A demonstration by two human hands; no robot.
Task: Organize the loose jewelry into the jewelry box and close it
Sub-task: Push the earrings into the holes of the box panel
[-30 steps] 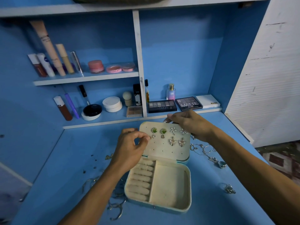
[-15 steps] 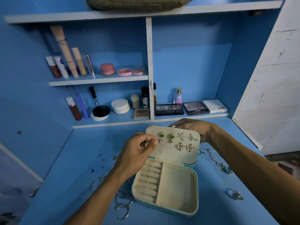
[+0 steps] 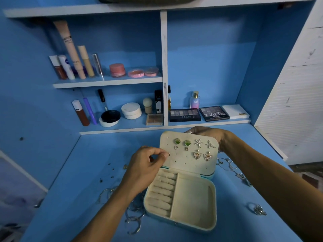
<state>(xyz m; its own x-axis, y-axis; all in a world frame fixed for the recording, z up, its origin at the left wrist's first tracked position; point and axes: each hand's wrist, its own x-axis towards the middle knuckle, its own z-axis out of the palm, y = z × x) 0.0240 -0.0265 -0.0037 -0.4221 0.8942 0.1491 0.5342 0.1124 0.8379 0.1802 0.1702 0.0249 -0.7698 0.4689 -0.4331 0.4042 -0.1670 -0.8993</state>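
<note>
Jewelry box (image 3: 214, 198) sat open on worktop (image 3: 87, 172); left hand (image 3: 145, 165) pinched a tiny earring (image 3: 168, 154) at the lid (image 3: 188, 163) panel's left edge, right hand (image 3: 208, 134) fingers curled over lid's top edge.

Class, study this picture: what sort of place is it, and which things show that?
Probably a home vanity or dressing table: shelves hold eyeshadow palettes and a perfume bottle, and an open jewelry box sits on the blue tabletop among loose rings.
</note>
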